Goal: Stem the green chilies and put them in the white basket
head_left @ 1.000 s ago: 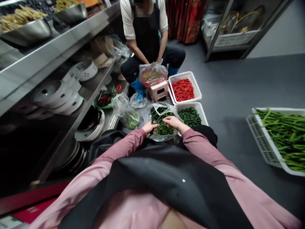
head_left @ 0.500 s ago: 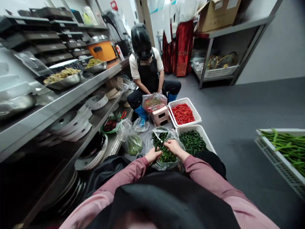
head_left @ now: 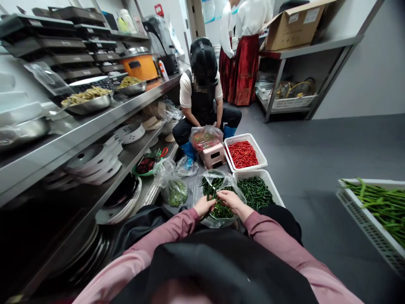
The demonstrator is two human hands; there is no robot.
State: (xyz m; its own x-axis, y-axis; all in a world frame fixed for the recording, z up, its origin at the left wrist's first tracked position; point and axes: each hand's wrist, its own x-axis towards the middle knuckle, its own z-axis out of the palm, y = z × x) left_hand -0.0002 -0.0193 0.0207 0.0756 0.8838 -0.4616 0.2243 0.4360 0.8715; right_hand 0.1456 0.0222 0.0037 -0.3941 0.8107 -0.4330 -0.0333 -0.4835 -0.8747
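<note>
Chilies [head_left: 224, 210] lie in a bag [head_left: 232, 181] directly ahead. Right of it stands the near basket [head_left: 251, 173]; just behind that, the far basket [head_left: 260, 153]. Left of this is a stool [head_left: 212, 158], a 2nd bag [head_left: 205, 137] on top, a co-worker [head_left: 202, 101] behind. A counter [head_left: 95, 120] runs along the left; a crate [head_left: 363, 218] stands far right.

Cool, moderately bright light, its source out of view, falls on the red chili basket [head_left: 253, 167], which shows fairly crisp. Just nearer, the clear bag [head_left: 228, 180] carries small glints. To the basket's left, the steel tabletop [head_left: 95, 117] shines palely along its edge above near-black shadow. Well nearer than the basket, the black apron [head_left: 215, 266] blurs; far right of it, wide-angle distortion stretches the white crate [head_left: 367, 213].
</note>
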